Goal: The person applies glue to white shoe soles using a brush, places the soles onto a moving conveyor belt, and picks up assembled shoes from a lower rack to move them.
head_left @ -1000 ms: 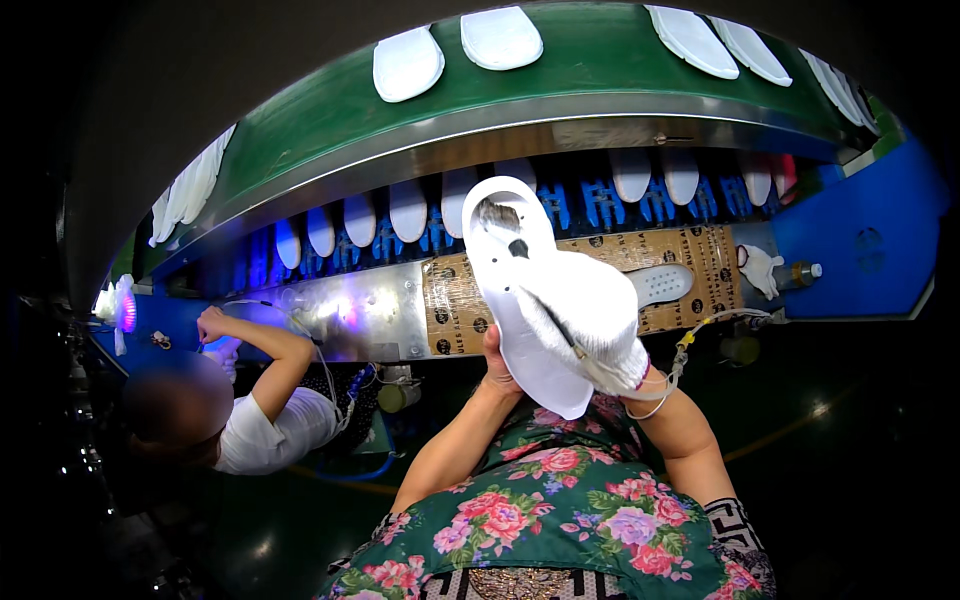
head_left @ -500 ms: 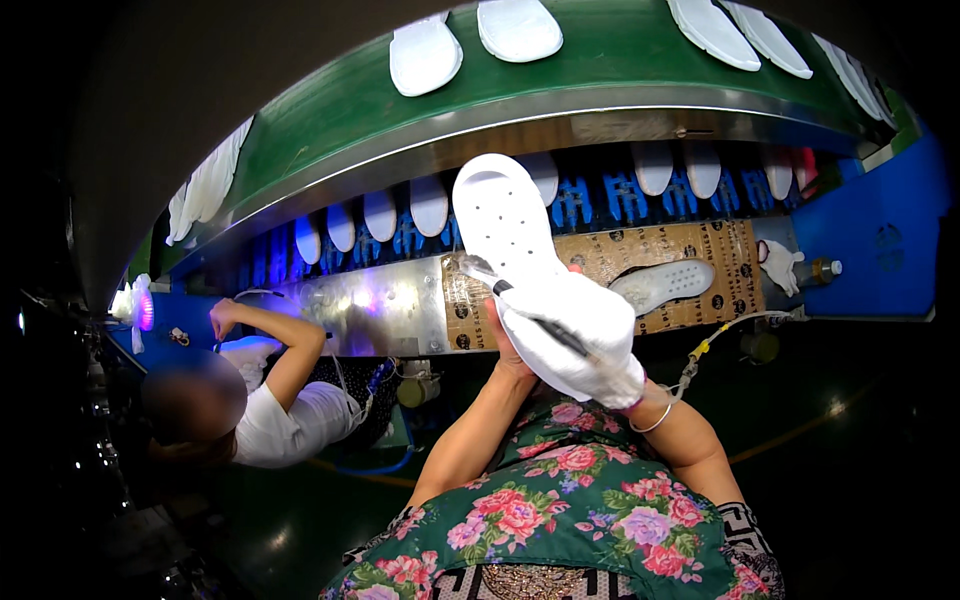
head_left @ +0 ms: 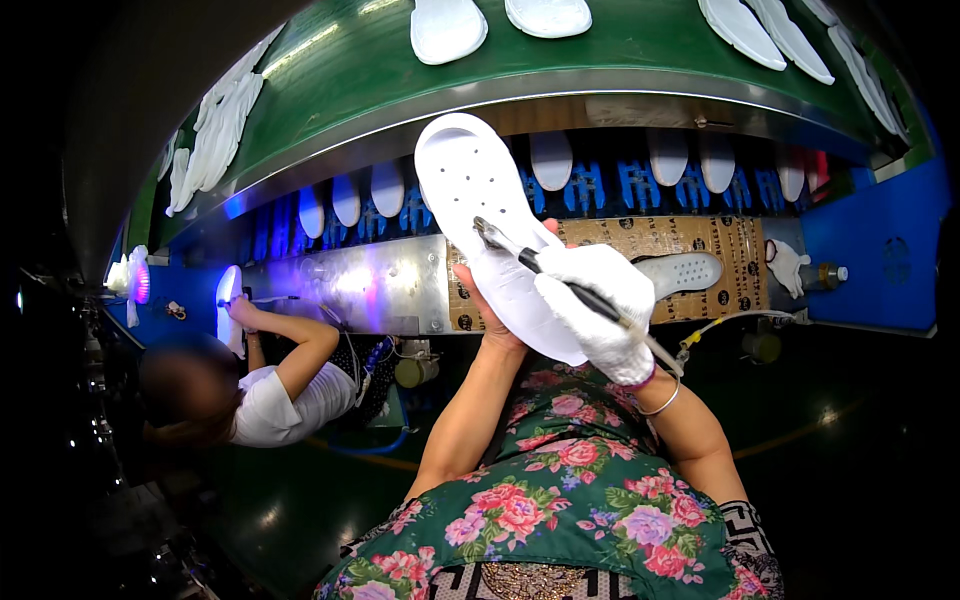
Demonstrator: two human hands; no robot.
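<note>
My bare left hand (head_left: 487,305) supports a white shoe sole (head_left: 462,165) from beneath, its thumb side showing at the left edge and fingertips at the right. The sole is held tilted, rounded end up and to the left, with small dark holes across its upper half. In a white glove, my right hand (head_left: 605,310) grips a brush (head_left: 522,255) with a black-and-white handle. Its dark bristle tip touches the sole's face near the middle. A pale cord or tube runs from the handle's rear past my wrist.
Behind the sole, another sole (head_left: 690,270) lies on cardboard (head_left: 590,233) beside a metal plate (head_left: 400,280). Further back, soles stand in a blue rack (head_left: 640,185) below a green conveyor belt (head_left: 620,50) carrying more soles. A white glove (head_left: 785,267) lies right. A co-worker (head_left: 285,400) sits left.
The sole has shifted slightly up and left. My right hand has turned, and the brush tip has moved from the sole's left edge onto its face. A sole now shows at the co-worker's hand.
</note>
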